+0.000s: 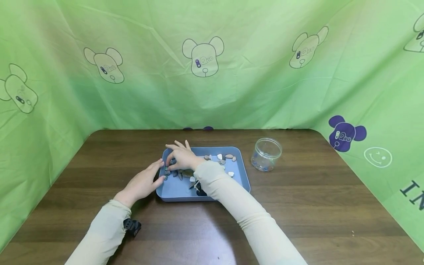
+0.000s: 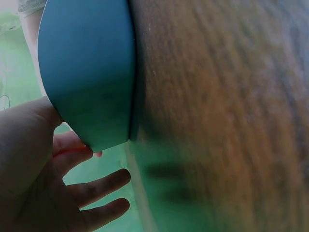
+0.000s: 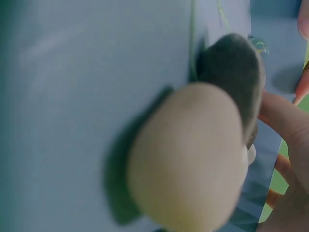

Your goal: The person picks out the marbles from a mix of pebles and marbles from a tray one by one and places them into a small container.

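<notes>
A blue tray (image 1: pixel 244 173) on the brown table (image 1: pixel 298 206) holds several grey, beige and white stones (image 1: pixel 220 158). My left hand (image 1: pixel 161 171) rests open against the tray's left wall (image 2: pixel 87 72), with its fingers (image 2: pixel 96 186) straight. My right hand (image 1: pixel 172 156) reaches into the tray's far left corner, fingertips down among the stones. The right wrist view shows a beige stone (image 3: pixel 188 159) close up and a dark grey stone (image 3: pixel 231 77) behind it. One finger (image 3: pixel 285 121) touches that dark stone. A small glass bead (image 3: pixel 259 45) lies just beyond it on the tray floor.
A clear round jar (image 1: pixel 266 154) with a few blue beads at its bottom stands on the table to the right of the tray. Green printed cloth (image 1: pixel 212 73) walls in the table on three sides. A black strap (image 1: pixel 132 226) sits on my left wrist.
</notes>
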Action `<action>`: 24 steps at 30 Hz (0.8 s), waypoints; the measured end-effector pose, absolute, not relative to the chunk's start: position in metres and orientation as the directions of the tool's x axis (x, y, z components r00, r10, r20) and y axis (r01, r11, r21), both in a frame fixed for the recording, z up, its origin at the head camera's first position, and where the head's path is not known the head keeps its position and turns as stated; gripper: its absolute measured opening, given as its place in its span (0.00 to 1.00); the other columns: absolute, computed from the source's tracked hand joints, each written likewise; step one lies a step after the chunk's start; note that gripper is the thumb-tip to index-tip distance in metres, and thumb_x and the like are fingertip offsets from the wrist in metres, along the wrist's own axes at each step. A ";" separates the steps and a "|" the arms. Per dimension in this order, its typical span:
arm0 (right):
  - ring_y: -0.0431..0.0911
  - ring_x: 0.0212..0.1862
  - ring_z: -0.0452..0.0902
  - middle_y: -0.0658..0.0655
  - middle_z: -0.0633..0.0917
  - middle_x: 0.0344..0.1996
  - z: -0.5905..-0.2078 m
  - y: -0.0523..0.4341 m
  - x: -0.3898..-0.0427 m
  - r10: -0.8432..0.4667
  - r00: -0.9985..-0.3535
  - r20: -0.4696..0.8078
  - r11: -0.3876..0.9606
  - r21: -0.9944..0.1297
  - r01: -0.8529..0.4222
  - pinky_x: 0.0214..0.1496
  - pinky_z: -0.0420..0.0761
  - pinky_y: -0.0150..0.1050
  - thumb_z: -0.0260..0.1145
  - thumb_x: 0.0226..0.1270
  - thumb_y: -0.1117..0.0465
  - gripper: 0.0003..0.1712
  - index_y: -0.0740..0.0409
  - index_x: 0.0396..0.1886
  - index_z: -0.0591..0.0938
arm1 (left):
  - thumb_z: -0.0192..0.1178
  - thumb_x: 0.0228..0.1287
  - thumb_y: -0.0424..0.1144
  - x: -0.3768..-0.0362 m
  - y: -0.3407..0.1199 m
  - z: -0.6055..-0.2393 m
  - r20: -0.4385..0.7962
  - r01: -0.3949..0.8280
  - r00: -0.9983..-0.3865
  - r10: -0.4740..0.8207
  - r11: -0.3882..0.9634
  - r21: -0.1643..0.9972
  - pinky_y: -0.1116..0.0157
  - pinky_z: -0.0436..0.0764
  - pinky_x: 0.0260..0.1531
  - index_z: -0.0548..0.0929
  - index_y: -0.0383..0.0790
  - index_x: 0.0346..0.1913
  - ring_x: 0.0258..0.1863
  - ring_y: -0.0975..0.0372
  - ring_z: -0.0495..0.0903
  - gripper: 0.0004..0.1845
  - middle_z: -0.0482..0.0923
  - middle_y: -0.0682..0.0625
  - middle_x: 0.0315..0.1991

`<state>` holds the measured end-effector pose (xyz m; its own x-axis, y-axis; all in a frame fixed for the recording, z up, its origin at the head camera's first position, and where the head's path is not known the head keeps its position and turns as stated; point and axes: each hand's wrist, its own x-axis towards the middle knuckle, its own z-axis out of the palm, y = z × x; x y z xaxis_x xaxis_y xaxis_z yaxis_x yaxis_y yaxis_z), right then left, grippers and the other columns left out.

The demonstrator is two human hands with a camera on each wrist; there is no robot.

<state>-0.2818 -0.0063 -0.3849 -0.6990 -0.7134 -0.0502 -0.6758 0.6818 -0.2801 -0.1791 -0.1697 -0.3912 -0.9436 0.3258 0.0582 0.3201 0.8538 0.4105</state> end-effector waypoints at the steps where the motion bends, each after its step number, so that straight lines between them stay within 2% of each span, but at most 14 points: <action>1: 0.59 0.75 0.42 0.53 0.59 0.73 -0.386 -0.006 -0.282 -0.713 -0.699 -0.051 0.682 -0.281 -0.675 0.73 0.37 0.64 0.68 0.57 0.49 0.07 0.40 0.35 0.86 | 0.50 0.68 0.42 -0.179 -0.170 -0.391 0.059 0.320 -0.944 0.325 0.853 0.413 0.46 0.71 0.59 0.60 0.31 0.69 0.64 0.44 0.67 0.30 0.60 0.36 0.69; 24: 0.60 0.75 0.44 0.55 0.60 0.72 -0.372 0.006 -0.291 -0.700 -0.714 0.011 0.638 -0.439 -0.633 0.73 0.40 0.64 0.66 0.60 0.52 0.08 0.47 0.37 0.86 | 0.51 0.67 0.43 -0.181 -0.170 -0.394 0.069 0.322 -0.944 0.323 0.856 0.403 0.46 0.69 0.61 0.62 0.32 0.68 0.65 0.44 0.66 0.30 0.59 0.35 0.69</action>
<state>-0.2909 0.0061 -0.3716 -0.7139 -0.7002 0.0111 -0.6326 0.6379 -0.4392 -0.1808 -0.1698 -0.3935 -0.9440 0.3228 0.0689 0.3223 0.8565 0.4032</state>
